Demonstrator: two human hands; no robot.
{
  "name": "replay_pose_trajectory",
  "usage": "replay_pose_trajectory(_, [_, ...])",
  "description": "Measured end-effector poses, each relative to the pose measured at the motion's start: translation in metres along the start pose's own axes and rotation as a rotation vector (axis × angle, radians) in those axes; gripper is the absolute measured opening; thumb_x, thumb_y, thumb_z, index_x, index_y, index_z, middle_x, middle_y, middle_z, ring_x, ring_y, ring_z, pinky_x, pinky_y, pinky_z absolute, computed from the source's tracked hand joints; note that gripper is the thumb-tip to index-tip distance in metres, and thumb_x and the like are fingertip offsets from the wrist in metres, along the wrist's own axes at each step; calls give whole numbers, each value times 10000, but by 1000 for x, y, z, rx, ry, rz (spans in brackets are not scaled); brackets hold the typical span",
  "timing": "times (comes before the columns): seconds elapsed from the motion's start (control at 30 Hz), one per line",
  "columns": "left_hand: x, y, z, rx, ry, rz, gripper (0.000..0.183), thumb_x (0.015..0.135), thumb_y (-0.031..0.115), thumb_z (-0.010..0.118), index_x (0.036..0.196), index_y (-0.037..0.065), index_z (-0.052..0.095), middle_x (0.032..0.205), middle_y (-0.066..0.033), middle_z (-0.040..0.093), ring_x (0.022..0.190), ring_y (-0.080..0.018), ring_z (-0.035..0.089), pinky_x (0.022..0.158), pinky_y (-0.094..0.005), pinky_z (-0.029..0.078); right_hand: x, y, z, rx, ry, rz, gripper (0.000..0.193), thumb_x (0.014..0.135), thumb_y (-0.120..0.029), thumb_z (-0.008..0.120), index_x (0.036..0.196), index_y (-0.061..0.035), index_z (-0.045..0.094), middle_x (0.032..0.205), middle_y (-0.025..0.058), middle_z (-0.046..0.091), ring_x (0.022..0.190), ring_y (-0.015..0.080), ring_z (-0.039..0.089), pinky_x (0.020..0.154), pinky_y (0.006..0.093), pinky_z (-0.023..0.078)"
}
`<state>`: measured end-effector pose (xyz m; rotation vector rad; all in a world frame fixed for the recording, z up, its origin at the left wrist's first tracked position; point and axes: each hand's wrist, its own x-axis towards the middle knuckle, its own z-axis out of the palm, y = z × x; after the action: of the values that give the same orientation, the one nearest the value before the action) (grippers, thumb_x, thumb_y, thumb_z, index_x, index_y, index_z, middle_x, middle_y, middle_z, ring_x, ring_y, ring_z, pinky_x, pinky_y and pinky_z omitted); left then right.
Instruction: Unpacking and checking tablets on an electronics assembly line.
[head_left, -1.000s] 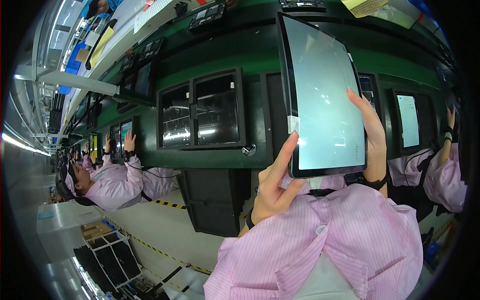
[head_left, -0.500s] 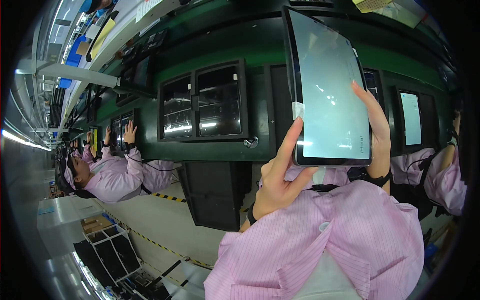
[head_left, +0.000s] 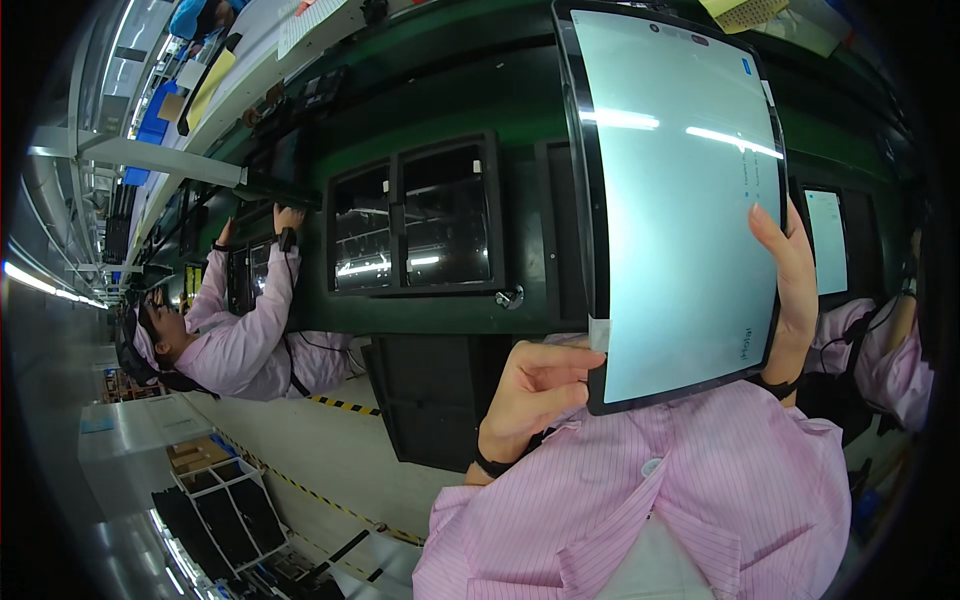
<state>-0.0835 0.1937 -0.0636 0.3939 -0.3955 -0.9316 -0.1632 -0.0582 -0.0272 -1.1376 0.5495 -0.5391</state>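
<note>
The head camera's wide fisheye view looks down from close range onto the tablet (head_left: 685,240).

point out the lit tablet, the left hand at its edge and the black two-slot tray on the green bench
Lit tablet (head_left: 688,215): head view, middle of its screen.
Left hand (head_left: 521,395): head view, middle of the hand.
Black two-slot tray (head_left: 496,210): head view, its right rim.

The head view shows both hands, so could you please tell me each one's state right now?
Left hand: fingers curled, touching the tablet at its lower left edge; firm grip unclear.
Right hand: holding the tablet's right edge.
</note>
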Motion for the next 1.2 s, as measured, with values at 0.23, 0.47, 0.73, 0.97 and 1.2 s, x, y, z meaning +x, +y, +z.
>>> replay_pose_trajectory(0.23, [2, 9, 29, 76, 102, -106, 579, 737, -85, 669, 1202, 27, 343, 1180, -113, 508, 986, -150, 532, 761, -251, 463, -9, -15, 9, 121, -3, 233, 261, 862, -141, 623, 1082, -10, 575, 936, 31, 623, 812, 87, 601, 709, 209, 469])
replay_pose_trajectory(0.47, [-5, 20, 24, 2, -133, -356, 861, 764, -38, 661, 1437, -10, 126, 1411, -186, 340, 1267, -279, 413, 997, -395, 390, -13, -19, 7, -105, -73, 401, 275, 861, -229, 642, 1051, -38, 587, 952, -10, 598, 889, 45, 544, 821, 176, 395])
replay_pose_trajectory(0.73, [-14, 14, 16, -16, -227, -377, 895, 748, -85, 653, 1444, 1, 98, 1408, -201, 343, 1265, -281, 416, 995, -396, 382, -27, -26, 7, -122, -53, 433, 269, 849, -243, 651, 1013, -39, 588, 918, -15, 587, 846, 39, 531, 802, 177, 385])
replay_pose_trajectory(0.97, [-16, 12, 22, -64, -103, -415, 864, 765, -72, 630, 1444, -5, 100, 1421, -192, 327, 1292, -279, 382, 1034, -397, 330, -28, -26, 3, -136, -61, 395, 273, 851, -236, 650, 1028, -36, 592, 927, -13, 596, 862, 41, 541, 806, 172, 386])
replay_pose_trajectory(1.2, [-6, 11, 17, 8, -218, -386, 841, 795, 8, 625, 1446, -8, 93, 1445, -169, 279, 1335, -263, 304, 1068, -395, 268, -22, -20, -3, -117, -46, 404, 305, 853, -251, 651, 1049, -28, 580, 962, -3, 595, 885, 48, 546, 813, 170, 393])
